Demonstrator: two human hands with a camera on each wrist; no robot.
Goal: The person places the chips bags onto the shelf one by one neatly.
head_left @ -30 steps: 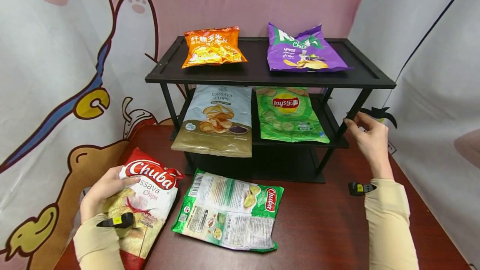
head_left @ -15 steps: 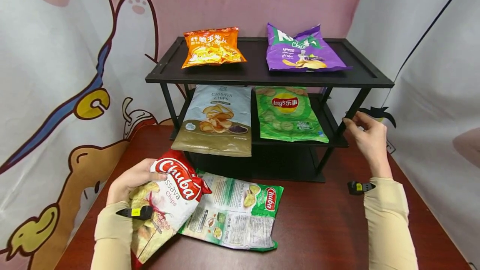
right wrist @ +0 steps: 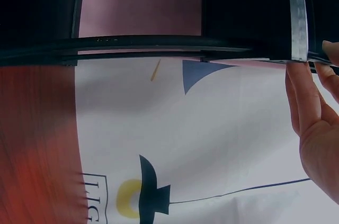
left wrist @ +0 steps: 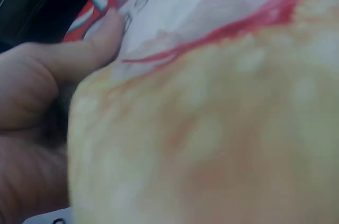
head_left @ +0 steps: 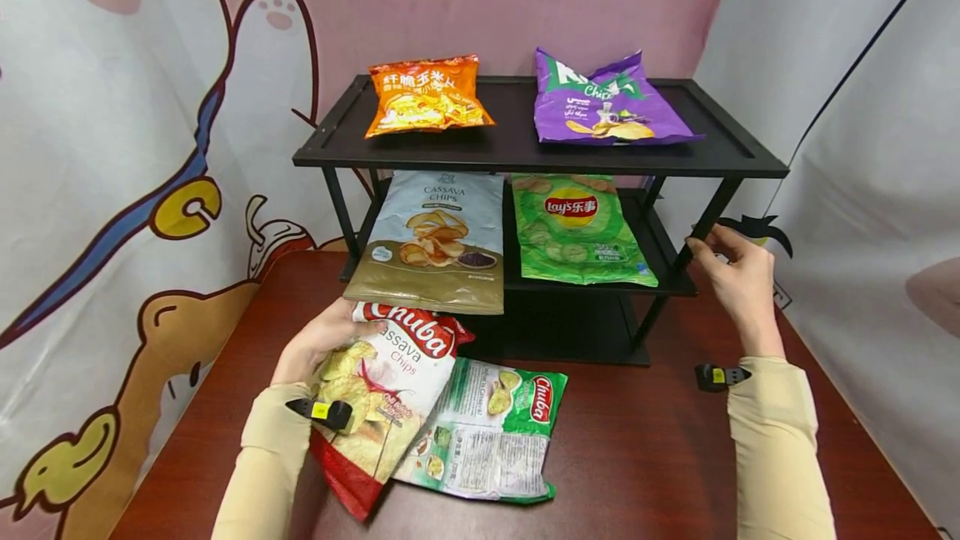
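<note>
My left hand (head_left: 318, 344) grips the left edge of a red and white Chuba cassava chips bag (head_left: 390, 390), thumb across its front. The bag's top reaches under the overhanging cassava chips bag (head_left: 427, 248) on the middle shelf. In the left wrist view the chips bag (left wrist: 212, 118) fills most of the picture, and the fingers behind it are hidden. Over on the right, my right hand (head_left: 738, 282) pinches the slanted front post of the black rack (head_left: 540, 158). The right wrist view shows that hand (right wrist: 312, 107) with its fingertips at the rack's frame.
A green and white Chuba bag (head_left: 487, 432) lies on the brown table (head_left: 637, 457), partly covered by the red one. A green Lay's bag (head_left: 577, 227) shares the middle shelf. Orange (head_left: 427, 94) and purple (head_left: 607, 98) chip bags sit on top. The bottom shelf (head_left: 558, 327) is low behind them.
My left hand has carried the red Chuba bag from the left side rightward and up toward the rack, over part of the green bag. My right hand has stayed at the post.
</note>
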